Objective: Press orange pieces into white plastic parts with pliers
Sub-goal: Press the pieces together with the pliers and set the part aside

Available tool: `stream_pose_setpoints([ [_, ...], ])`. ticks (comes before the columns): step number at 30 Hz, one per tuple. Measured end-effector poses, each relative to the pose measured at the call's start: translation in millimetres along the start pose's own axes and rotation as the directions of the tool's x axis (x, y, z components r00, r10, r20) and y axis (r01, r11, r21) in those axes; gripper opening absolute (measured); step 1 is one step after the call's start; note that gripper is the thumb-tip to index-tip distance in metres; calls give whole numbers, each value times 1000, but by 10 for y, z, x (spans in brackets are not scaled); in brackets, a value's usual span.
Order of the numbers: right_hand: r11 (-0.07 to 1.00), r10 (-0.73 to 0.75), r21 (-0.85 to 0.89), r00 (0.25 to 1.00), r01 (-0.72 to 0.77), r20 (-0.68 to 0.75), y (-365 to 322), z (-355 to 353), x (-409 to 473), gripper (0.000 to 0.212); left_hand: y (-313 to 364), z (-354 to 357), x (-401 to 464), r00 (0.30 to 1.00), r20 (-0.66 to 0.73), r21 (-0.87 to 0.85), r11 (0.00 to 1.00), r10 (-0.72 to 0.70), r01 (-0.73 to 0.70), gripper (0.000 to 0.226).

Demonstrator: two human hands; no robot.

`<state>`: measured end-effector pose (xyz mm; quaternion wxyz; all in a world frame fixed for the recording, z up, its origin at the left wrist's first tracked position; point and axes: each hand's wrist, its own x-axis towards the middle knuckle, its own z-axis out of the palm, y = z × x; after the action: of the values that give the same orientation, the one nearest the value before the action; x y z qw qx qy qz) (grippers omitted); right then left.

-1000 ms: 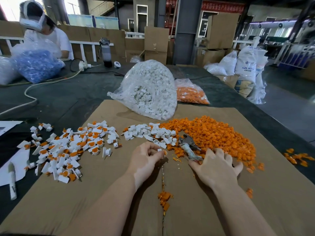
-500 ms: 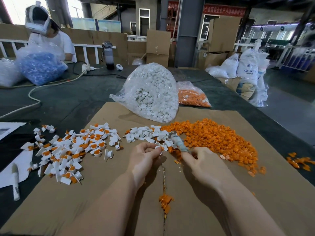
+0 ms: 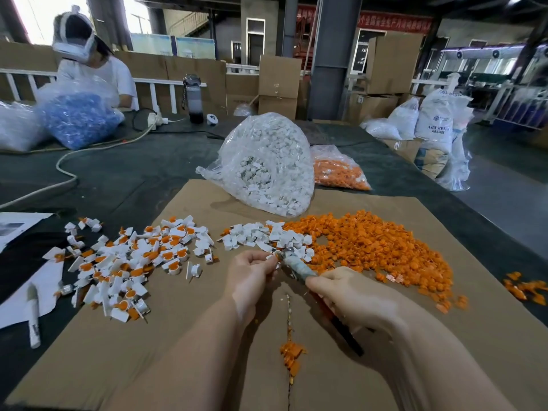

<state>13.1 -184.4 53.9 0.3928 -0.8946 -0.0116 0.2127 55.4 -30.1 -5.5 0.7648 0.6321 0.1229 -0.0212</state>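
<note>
On the cardboard sheet (image 3: 370,336) over the worktop, the left hand (image 3: 249,277) pinches a white plastic part (image 3: 271,257). The right hand (image 3: 350,295) grips the pliers (image 3: 296,266), nose at that part, beside the orange pieces (image 3: 370,244).

We cannot see the tips of the pliers (image 3: 296,266) well; our left hand (image 3: 250,274) covers the small white part. Our right hand (image 3: 353,295) hides the handles' middle.
</note>
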Motion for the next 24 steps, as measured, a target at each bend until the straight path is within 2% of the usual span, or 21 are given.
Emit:
stream_pose_setpoints([
  [4,995,-50,-89,999,49,-10,-20,37,10,32,6,-7,-11,1000,6,-22,1000,-6,6,5],
  [9,975,-121,-199,985,94,-125,-7,144,37,34,16,-22,-18,1000,20,-33,999,-21,21,5],
  [18,984,-119,-161,953,75,-280,125,252,52,38,-1,-11,-49,1000,1,-22,1000,17,-17,2],
  [21,977,-117,-211,895,26,-429,214,238,60,36,-21,-19,-71,999,1,-32,998,54,-54,7],
  [24,918,-148,-376,770,-127,-621,338,181,102,39,-50,-36,-91,989,31,67,987,143,-145,10],
])
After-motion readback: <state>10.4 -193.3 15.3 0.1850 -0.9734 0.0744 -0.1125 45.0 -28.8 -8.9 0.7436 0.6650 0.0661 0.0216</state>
